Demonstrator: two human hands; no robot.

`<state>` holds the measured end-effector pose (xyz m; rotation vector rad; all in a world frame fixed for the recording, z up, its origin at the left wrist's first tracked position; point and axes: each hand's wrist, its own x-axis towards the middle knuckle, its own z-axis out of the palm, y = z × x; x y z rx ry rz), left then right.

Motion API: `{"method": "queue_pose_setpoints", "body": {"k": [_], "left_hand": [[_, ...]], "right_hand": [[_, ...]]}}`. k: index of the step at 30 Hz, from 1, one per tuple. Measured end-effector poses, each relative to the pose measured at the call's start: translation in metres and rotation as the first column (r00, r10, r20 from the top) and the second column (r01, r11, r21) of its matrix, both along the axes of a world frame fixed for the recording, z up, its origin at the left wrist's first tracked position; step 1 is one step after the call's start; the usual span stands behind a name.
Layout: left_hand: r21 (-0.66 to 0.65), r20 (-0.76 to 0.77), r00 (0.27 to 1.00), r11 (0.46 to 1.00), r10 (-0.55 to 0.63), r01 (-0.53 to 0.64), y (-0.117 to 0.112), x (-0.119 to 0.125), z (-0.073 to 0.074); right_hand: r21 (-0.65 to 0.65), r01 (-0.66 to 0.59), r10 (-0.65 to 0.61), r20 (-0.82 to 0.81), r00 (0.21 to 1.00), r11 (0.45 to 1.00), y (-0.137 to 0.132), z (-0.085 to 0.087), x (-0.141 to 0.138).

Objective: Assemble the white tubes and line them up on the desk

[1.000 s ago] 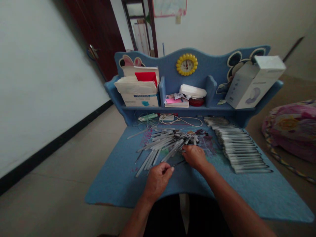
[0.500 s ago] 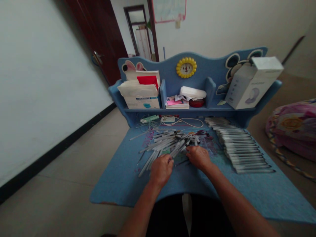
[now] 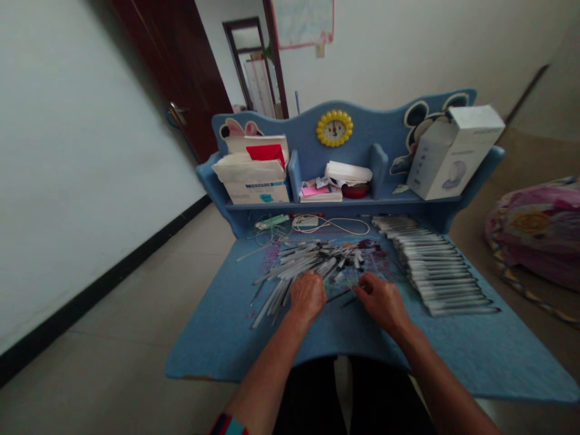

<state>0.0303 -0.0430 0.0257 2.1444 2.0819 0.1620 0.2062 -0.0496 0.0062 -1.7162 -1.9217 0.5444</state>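
A loose heap of pen parts [image 3: 294,266], pale barrels mixed with thin dark sticks and small caps, covers the middle of the blue desk [image 3: 217,326]. My left hand [image 3: 309,296] is closed at the heap's near edge; its back hides whatever is in the fingers. Just to the right, my right hand [image 3: 383,300] is pinched, with thumb and fingertips together over something too small to make out. Between the hands, thin dark sticks [image 3: 339,295] lie near the desktop. On the right, a long row of pens [image 3: 441,272] lies side by side.
Behind the heap are a looped white cord [image 3: 347,225] and a green-and-white item [image 3: 272,222]. The raised shelf holds an opened carton [image 3: 256,190], papers [image 3: 321,193] and a tall white box [image 3: 453,157]. A yellow flower-shaped clock [image 3: 334,128] is on the backboard.
My left hand has moved right and slightly forward, against the heap. My right hand has shifted right and a little nearer to me. The view has tilted slightly.
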Motion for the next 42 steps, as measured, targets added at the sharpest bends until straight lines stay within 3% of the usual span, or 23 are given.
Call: {"method": "queue_pose_setpoints", "body": {"k": [4,9,17,20,25,27,31,33,37,42], "left_hand": [[-0.013,0.044,0.999,1.000,0.003,-0.002,-0.009,-0.009,0.010],[-0.044,0.163,0.987,0.999,-0.008,0.015,-0.024,-0.031,0.019],[-0.086,0.352,0.934,0.996,0.055,-0.027,-0.042,-0.056,0.008],[-0.104,0.402,0.913,0.994,0.071,-0.031,-0.047,-0.058,0.003],[-0.158,0.534,0.837,0.987,0.123,-0.044,-0.052,-0.059,0.002],[-0.201,0.634,0.755,0.979,0.166,-0.047,-0.054,-0.058,0.003],[-0.307,0.835,0.479,0.952,0.271,-0.003,-0.058,-0.053,0.006],[-0.326,0.861,0.415,0.945,0.295,0.005,-0.060,-0.049,0.007],[-0.350,0.875,0.363,0.937,0.321,0.014,-0.062,-0.045,0.009],[-0.355,0.894,0.316,0.932,0.318,0.068,-0.067,-0.045,0.007]], "right_hand": [[0.035,0.016,-0.008,-0.236,0.972,0.999,-0.015,-0.009,0.007],[0.015,0.000,0.005,-0.348,0.937,1.000,-0.029,-0.011,0.008],[-0.042,-0.035,0.016,-0.386,0.922,0.998,-0.044,-0.020,0.002],[-0.040,-0.015,0.003,-0.270,0.963,0.999,-0.045,-0.021,0.006],[-0.071,0.030,-0.023,0.094,0.995,0.997,-0.038,-0.015,0.021],[-0.084,0.054,-0.035,0.212,0.977,0.995,-0.033,-0.012,0.028],[-0.112,0.113,-0.067,0.348,0.935,0.987,-0.027,-0.008,0.032],[-0.107,0.103,-0.054,0.383,0.922,0.989,-0.025,-0.004,0.028],[-0.092,-0.135,0.163,0.499,0.851,0.987,-0.019,0.007,0.011],[-0.129,-0.420,0.416,0.557,0.719,0.898,-0.003,0.020,-0.009]]}}
